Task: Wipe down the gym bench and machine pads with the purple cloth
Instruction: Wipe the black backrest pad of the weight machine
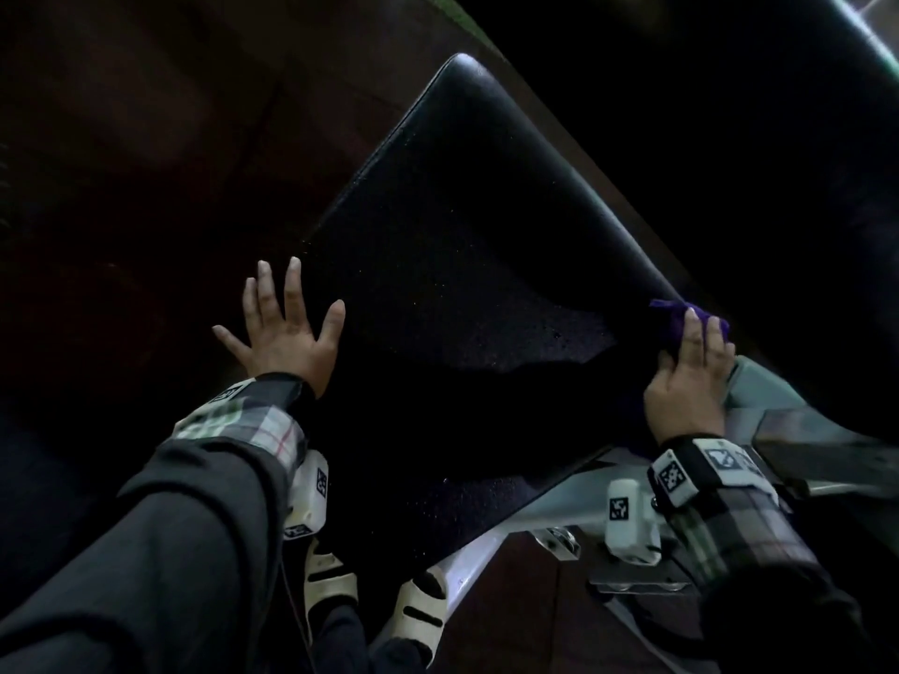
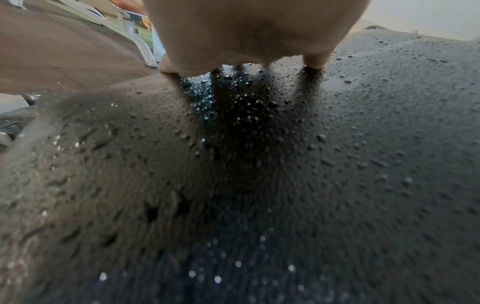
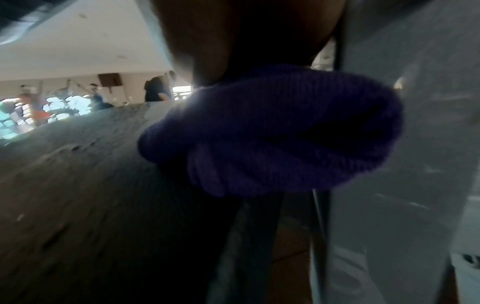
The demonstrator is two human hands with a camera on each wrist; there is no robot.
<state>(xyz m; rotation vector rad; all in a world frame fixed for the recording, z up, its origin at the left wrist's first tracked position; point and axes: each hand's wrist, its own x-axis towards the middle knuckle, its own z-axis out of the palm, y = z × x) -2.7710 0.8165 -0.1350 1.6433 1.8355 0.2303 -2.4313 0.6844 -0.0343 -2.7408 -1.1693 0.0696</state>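
Ref. head view: your left hand [image 1: 287, 333] lies flat, fingers spread wide, on the left edge of the black bench pad [image 1: 462, 245]. Left wrist view confirms: palm [image 2: 249, 30] above the pad surface [image 2: 259, 185], fingertips [image 2: 315, 59] touching it. No object held in this hand.

Your right hand [image 1: 691, 377] is at the pad's right edge, near the gray metal frame [image 1: 778, 411]. Fingers are curled over the purple cloth [image 1: 681, 318], which is bunched up and sticks out past the fingertips. Right wrist view: cloth [image 3: 272, 133] wadded in folds under the hand, lying against the pad's side edge [image 3: 78, 185] w/ the gray frame member [image 3: 402, 144] just beside it on the right. View is blurred; exact finger positions on the cloth cannot be told there.

Pad condition: fine droplets cover the surface, seen clearly in left wrist view and as pale specks in head view.

Misc.: both forearms carry dark sleeves w/ plaid cuffs [image 1: 253, 425] and tagged wrist units [image 1: 674, 476]. Your white slip-on shoes [image 1: 418, 610] show below the pad's near end, on the dark floor [image 1: 121, 163].
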